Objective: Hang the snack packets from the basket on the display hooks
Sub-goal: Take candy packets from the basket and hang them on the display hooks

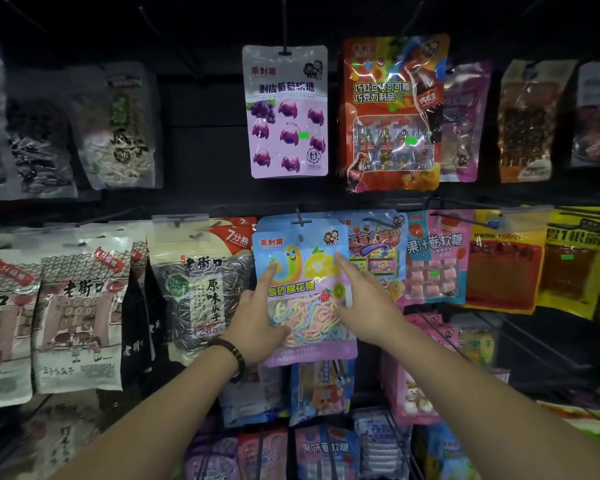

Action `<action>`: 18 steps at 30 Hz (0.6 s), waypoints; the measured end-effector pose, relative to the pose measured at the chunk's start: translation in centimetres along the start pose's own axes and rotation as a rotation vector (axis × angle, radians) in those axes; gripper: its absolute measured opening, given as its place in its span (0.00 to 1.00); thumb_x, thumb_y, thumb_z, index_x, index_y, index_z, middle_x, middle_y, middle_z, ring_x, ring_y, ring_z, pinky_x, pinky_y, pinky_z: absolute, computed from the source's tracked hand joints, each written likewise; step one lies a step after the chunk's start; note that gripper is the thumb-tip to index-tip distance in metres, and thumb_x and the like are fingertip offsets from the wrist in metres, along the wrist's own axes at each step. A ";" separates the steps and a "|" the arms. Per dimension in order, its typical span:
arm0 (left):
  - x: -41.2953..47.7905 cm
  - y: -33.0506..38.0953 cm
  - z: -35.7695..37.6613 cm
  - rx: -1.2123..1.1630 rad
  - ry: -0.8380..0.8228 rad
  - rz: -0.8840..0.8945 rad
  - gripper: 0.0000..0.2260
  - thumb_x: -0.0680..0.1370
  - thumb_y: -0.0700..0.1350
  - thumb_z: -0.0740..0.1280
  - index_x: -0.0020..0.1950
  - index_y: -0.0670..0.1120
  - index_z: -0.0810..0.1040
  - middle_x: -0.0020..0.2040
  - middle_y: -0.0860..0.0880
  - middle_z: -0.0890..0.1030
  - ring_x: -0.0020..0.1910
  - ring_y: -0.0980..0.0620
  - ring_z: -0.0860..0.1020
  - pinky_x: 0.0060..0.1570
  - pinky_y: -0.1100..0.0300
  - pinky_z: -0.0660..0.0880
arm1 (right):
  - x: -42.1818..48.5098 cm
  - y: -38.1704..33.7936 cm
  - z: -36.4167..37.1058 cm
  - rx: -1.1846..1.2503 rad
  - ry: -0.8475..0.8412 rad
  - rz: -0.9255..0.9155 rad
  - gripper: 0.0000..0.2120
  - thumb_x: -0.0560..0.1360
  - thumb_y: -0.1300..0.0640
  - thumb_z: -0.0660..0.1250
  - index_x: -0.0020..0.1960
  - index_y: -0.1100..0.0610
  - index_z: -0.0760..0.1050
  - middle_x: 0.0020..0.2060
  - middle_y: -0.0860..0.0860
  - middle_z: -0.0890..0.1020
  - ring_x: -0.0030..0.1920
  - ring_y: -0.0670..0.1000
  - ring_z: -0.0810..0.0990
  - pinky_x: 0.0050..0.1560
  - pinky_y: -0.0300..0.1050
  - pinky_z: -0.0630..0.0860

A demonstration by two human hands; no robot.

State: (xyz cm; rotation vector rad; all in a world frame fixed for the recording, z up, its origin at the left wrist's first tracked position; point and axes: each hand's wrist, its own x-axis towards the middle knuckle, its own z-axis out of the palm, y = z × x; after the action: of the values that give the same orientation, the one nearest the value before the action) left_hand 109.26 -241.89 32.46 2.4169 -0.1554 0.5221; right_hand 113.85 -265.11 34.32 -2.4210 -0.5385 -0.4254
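One pale-blue packet point(302, 268), pastel strings, left hand point(257, 317), right hand point(368, 303) holding

I see a black display wall point(201, 112) filling my view, dimly lit, its top and far corners lost in shadow.
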 end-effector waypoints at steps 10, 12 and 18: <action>-6.1 -0.9 1.5 -0.112 0.131 0.053 0.40 0.79 0.42 0.72 0.83 0.60 0.53 0.69 0.51 0.70 0.65 0.55 0.72 0.61 0.55 0.75 | -5.5 1.9 -0.4 -0.022 -0.045 -0.032 0.38 0.82 0.51 0.70 0.83 0.35 0.52 0.75 0.50 0.66 0.63 0.55 0.79 0.65 0.57 0.79; -9.2 -1.5 2.7 -0.150 0.166 0.112 0.30 0.81 0.41 0.69 0.79 0.57 0.64 0.70 0.55 0.70 0.66 0.57 0.75 0.60 0.56 0.79 | -7.9 2.7 0.2 -0.057 -0.069 -0.039 0.35 0.82 0.50 0.69 0.83 0.37 0.56 0.68 0.47 0.70 0.56 0.49 0.79 0.60 0.55 0.81; -20.6 -5.4 8.8 0.064 0.048 0.359 0.13 0.80 0.40 0.68 0.63 0.50 0.78 0.58 0.54 0.78 0.57 0.54 0.78 0.57 0.60 0.76 | -16.9 4.6 5.3 -0.029 -0.103 -0.145 0.22 0.81 0.52 0.67 0.73 0.40 0.70 0.55 0.38 0.72 0.46 0.46 0.81 0.51 0.53 0.81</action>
State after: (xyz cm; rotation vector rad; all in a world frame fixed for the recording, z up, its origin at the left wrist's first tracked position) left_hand 94.64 -243.63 14.75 2.4460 -0.5658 0.7544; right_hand 102.32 -269.75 20.94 -2.4505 -0.7610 -0.3724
